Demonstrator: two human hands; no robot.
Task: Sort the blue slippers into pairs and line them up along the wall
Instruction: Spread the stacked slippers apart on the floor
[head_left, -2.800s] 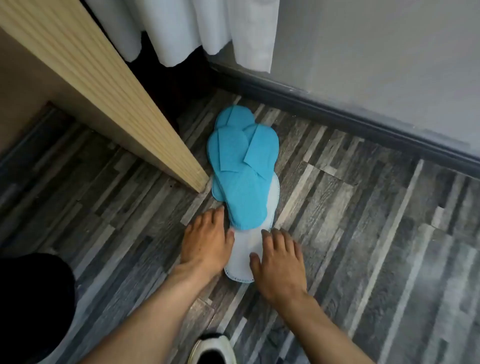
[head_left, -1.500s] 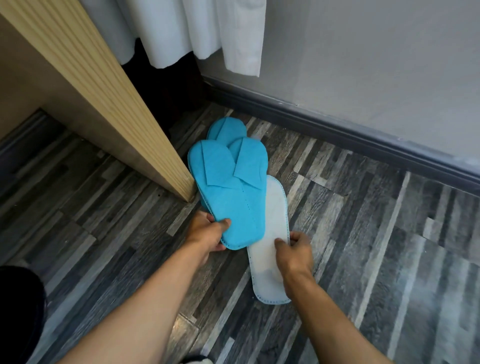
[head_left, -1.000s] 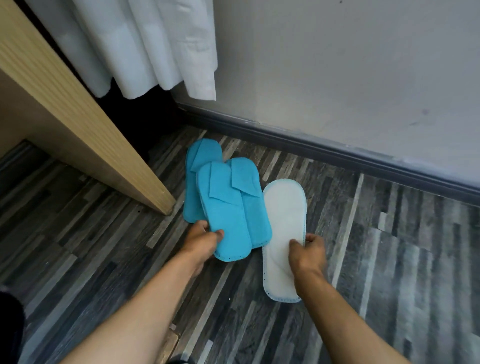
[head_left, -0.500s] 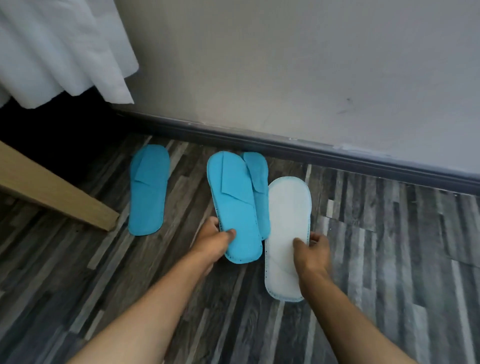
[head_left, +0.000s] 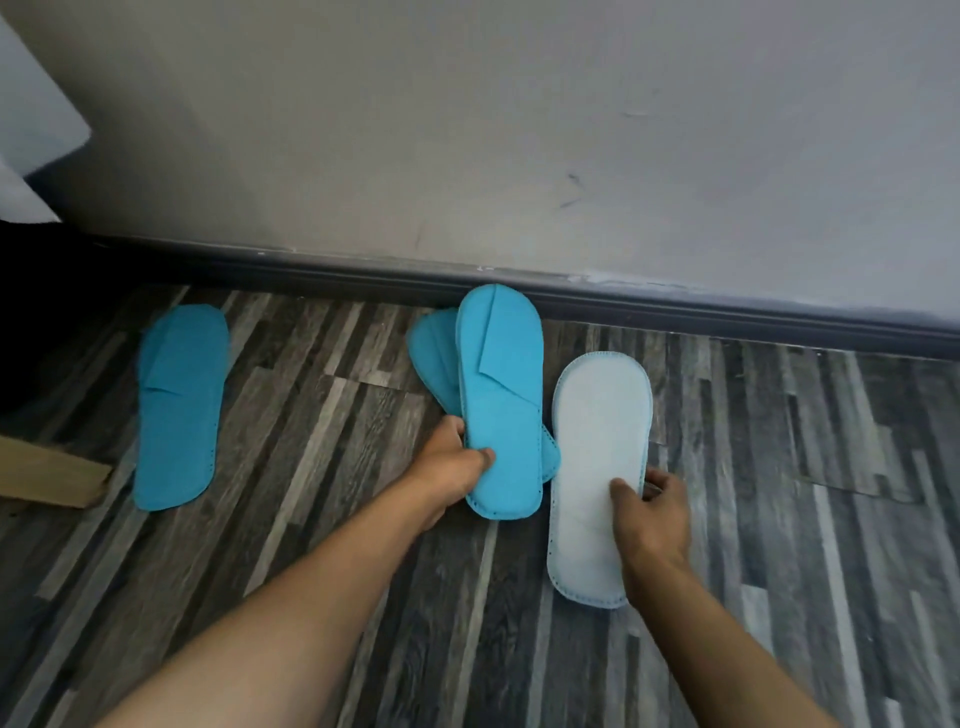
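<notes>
My left hand (head_left: 451, 465) grips the heel end of a blue slipper (head_left: 501, 410) whose toe points at the wall. A second blue slipper (head_left: 434, 358) lies partly hidden under it. My right hand (head_left: 655, 514) pinches the edge of a slipper turned upside down (head_left: 597, 457), its white sole facing up, just right of the stacked two. Another blue slipper (head_left: 179, 405) lies alone on the floor at the left, toe toward the wall.
A dark baseboard (head_left: 675, 306) runs along the grey wall (head_left: 519, 130). A wooden panel corner (head_left: 52, 478) juts in at the left edge, and white cloth (head_left: 31, 145) hangs at the upper left. The floor (head_left: 805, 467) is grey wood-pattern planks.
Both hands have carried their slippers right and toward the wall. The white-soled slipper has separated from the blue ones. The lone slipper stays behind at the left.
</notes>
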